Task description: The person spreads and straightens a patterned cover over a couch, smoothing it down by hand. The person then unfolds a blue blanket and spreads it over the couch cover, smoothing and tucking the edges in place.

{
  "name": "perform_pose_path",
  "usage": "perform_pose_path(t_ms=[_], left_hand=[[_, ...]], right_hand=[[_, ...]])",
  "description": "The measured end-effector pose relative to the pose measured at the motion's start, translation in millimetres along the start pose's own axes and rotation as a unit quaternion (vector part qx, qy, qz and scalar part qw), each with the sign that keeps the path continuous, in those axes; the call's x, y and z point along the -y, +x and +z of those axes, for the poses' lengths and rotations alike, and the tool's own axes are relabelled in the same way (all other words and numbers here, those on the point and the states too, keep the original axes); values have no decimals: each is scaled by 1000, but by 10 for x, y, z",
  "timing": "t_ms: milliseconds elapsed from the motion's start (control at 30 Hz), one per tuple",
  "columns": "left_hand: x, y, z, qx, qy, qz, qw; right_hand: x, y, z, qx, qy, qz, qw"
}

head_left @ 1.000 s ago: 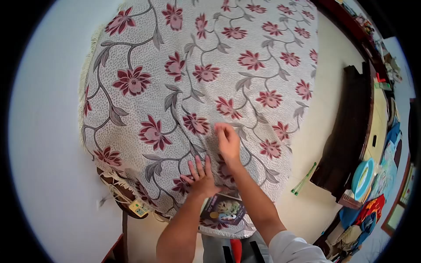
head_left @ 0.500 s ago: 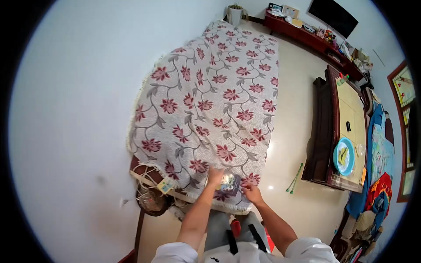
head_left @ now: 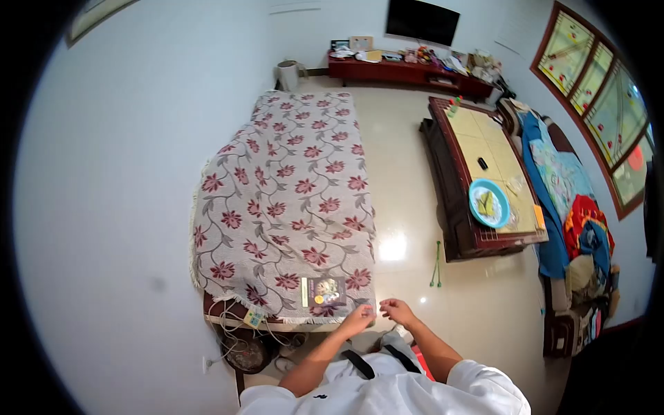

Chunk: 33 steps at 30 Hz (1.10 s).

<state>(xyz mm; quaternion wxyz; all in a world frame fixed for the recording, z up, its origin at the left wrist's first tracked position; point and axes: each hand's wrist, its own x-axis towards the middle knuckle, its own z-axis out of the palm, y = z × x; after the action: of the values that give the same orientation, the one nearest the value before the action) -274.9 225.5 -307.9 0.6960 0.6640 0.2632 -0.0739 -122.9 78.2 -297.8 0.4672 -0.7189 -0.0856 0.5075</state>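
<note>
A dark, flat book or box (head_left: 324, 292) with a picture, a yellow spot and a pale strip along its left edge lies on the flowered fringed cover (head_left: 277, 207), near its front edge. My left hand (head_left: 357, 321) is just right of and below it, apart from it, fingers curled in. My right hand (head_left: 399, 312) is held a short way to the right, past the cover's corner, its fingertips pinched and facing the left hand. Whatever sits between the fingers of either hand is too small to make out.
A low table (head_left: 477, 238) at right carries a blue basin (head_left: 490, 203) and a black object (head_left: 483, 164). Green sticks (head_left: 436, 263) lie on the tiled floor. White cables and a small yellow-green item (head_left: 253, 319) are at the cover's front left corner.
My hands have left the dark book or box and moved closer together at the cover's front right corner. It now lies uncovered. My view has tilted up and turned right.
</note>
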Motion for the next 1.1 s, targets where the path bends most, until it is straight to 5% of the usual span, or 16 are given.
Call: perform_pose_path(t_ms=[133,400,733,1100], left_hand=[[-7,194,277,4,68,60,996],[-992,526,1565,-30,-17,-12,999],[-1501,1102,4133,159,105,88,978],[-1478,2190,5663,374,152,87,911]], right_hand=[[-78,-262,-439,-36,51,-21,998],[-411,-839,-1594,-54,93,-64,992],[-1288,-1829,-3213,-259,242,-50,934],[-1724,-2224,-4428,-398,353,5,847]])
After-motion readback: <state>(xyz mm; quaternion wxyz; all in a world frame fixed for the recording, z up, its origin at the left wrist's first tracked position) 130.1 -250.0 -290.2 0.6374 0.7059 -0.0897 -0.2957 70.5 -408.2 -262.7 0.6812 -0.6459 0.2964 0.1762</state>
